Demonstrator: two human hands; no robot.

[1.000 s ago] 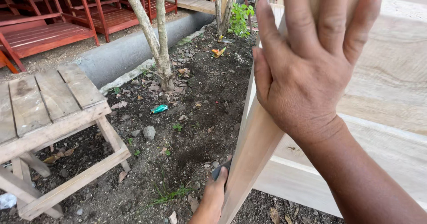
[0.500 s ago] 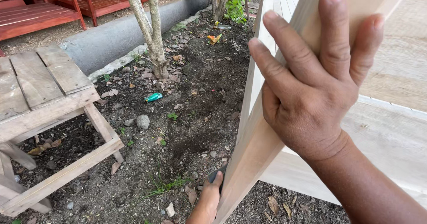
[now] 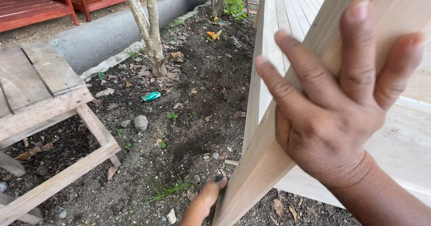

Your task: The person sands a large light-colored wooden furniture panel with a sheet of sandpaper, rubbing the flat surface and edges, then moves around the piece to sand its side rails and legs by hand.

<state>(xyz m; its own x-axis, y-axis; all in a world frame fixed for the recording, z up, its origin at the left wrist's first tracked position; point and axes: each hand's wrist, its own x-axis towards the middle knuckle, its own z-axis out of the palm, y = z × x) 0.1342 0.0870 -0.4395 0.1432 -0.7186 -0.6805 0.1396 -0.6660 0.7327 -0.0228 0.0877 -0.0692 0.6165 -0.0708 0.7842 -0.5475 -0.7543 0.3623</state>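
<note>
Plank [image 3: 269, 163] pale, leaning. Right hand [image 3: 332, 118] flat, fingers spread on plank's upper face; left hand [image 3: 206, 199] grips plank's lower edge. Best keep both pressing evenly against slip.

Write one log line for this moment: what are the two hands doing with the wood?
right hand: flat on pale wooden board, fingers spread | left hand: at board's lower edge near the soil | board: tilted | beside: weathered wooden table

Bare dark soil [image 3: 202, 82] carries scattered dry leaves, a grey stone [image 3: 140, 122] and a green wrapper [image 3: 151, 96].
</note>
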